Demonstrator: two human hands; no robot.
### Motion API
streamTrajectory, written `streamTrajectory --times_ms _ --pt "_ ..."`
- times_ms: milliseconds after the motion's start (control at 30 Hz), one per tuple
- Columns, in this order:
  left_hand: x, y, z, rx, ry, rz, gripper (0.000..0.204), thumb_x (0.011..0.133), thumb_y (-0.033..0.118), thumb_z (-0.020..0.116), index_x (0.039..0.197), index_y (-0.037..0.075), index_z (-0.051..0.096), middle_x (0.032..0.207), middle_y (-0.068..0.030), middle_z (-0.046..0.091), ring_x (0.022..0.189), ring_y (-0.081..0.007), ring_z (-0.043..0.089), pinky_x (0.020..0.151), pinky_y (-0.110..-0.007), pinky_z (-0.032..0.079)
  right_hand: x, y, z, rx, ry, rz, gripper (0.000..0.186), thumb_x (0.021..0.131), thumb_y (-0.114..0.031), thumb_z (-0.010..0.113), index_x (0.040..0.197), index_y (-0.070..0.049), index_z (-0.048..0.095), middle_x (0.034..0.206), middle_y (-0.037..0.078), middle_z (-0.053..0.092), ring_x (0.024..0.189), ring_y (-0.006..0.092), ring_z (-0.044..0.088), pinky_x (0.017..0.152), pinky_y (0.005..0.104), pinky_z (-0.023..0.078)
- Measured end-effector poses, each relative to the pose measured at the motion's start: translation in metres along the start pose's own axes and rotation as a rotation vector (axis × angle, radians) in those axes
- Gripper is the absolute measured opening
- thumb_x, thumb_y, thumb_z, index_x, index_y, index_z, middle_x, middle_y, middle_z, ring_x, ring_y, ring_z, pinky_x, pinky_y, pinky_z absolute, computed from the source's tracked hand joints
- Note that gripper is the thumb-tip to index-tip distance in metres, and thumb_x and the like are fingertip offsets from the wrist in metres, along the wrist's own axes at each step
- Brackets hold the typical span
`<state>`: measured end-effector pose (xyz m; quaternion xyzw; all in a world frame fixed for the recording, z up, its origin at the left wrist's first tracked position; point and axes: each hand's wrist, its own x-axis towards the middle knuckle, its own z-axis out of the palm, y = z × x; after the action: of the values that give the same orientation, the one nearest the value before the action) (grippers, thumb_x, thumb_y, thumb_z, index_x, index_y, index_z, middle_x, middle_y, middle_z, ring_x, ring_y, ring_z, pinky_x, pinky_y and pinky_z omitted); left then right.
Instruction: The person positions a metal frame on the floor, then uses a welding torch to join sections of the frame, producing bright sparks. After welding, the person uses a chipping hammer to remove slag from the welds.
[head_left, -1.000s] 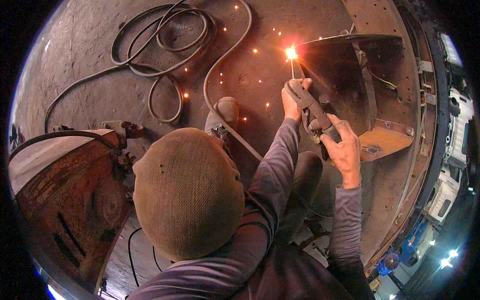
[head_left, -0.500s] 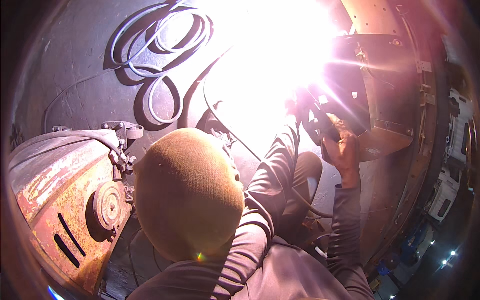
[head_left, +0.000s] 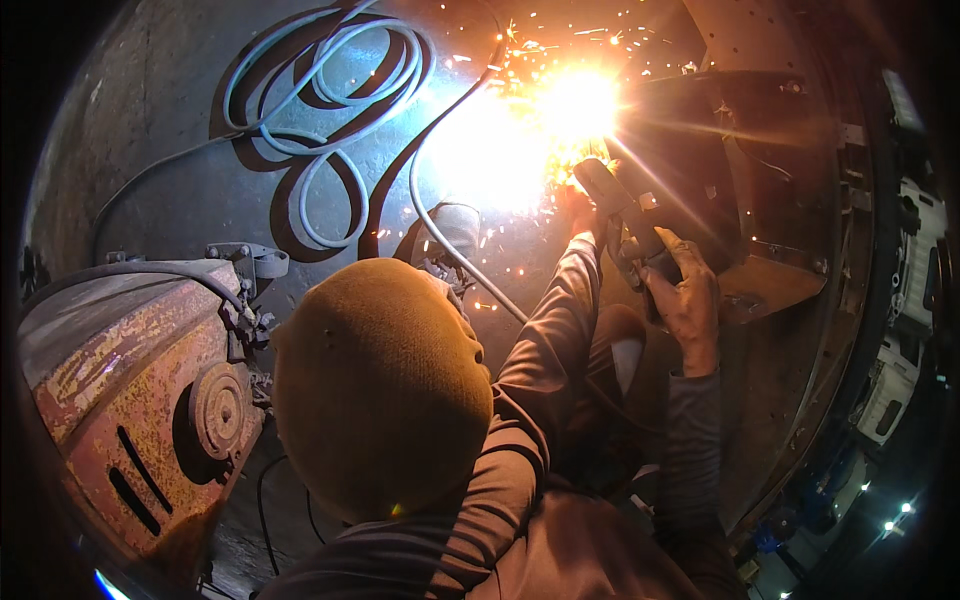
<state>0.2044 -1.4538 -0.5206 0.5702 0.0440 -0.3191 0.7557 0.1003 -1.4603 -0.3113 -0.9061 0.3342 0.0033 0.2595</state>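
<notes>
My left hand point(head_left: 580, 212) reaches toward a bright orange welding glare, which hides most of its fingers; whether it grips anything is not visible. Close beside it is a dark metal piece point(head_left: 625, 215) with a rounded upper end and gaps in its frame. At its lower end, the thumb and fingers of my right hand point(head_left: 688, 295) close around it. Sparks fly out from the glare point(head_left: 578, 105) just beyond my hands. Upright dark steel plates point(head_left: 780, 150) stand to the right of them.
My bent left knee point(head_left: 385, 390), in brown cloth, fills the middle. At left stands a rusty red machine cover point(head_left: 110, 400) with a round disc. A pale hose point(head_left: 310, 140) lies coiled at upper left; another cable point(head_left: 420, 190) runs up past my left arm.
The huge white-violet glare has shrunk and turned orange, with sparks scattering. The dark metal piece and the cable show more clearly. My hands have hardly moved.
</notes>
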Motion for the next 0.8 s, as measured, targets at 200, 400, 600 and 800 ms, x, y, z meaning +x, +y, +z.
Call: streamTrajectory --times_ms 200,400,600,800 --pt "-0.003 0.002 -0.001 -0.003 0.0 0.003 0.026 0.095 0.025 0.072 0.103 0.0 0.072 0.081 -0.0041 0.068 0.07 -0.0117 0.063 0.06 -0.029 0.053 0.002 0.004 -0.001 -0.013 -0.01 0.004 0.053 0.083 -0.014 0.075 0.133 0.001 0.066 0.12 0.018 0.07 0.11 0.0284 0.07 0.097 0.0371 0.052" --pt "-0.005 0.003 -0.001 -0.01 -0.001 0.008 0.023 0.096 0.023 0.071 0.103 0.001 0.072 0.08 -0.0036 0.068 0.069 -0.0115 0.063 0.059 -0.029 0.053 0.001 0.003 -0.003 0.014 -0.016 0.023 0.053 0.083 -0.014 0.074 0.133 0.001 0.066 0.124 0.019 0.07 0.114 0.029 0.068 0.099 0.0369 0.051" --pt "-0.003 0.009 0.001 -0.039 -0.008 0.026 0.021 0.096 0.021 0.07 0.102 0.001 0.072 0.079 -0.003 0.068 0.068 -0.0113 0.063 0.058 -0.028 0.053 -0.002 -0.001 -0.012 0.037 -0.017 0.003 0.05 0.086 -0.017 0.076 0.131 0.001 0.066 0.123 0.021 0.069 0.115 0.0346 0.067 0.1 0.0397 0.05" --pt "0.01 0.018 0.003 -0.324 0.008 -0.052 0.018 0.094 0.02 0.073 0.097 0.001 0.073 0.074 -0.0016 0.066 0.062 -0.0101 0.06 0.055 -0.027 0.051 -0.05 -0.004 -0.056 0.319 0.11 -0.023 0.055 0.081 -0.009 0.077 0.133 0.004 0.063 0.123 0.017 0.07 0.118 0.0255 0.065 0.103 0.0376 0.049"
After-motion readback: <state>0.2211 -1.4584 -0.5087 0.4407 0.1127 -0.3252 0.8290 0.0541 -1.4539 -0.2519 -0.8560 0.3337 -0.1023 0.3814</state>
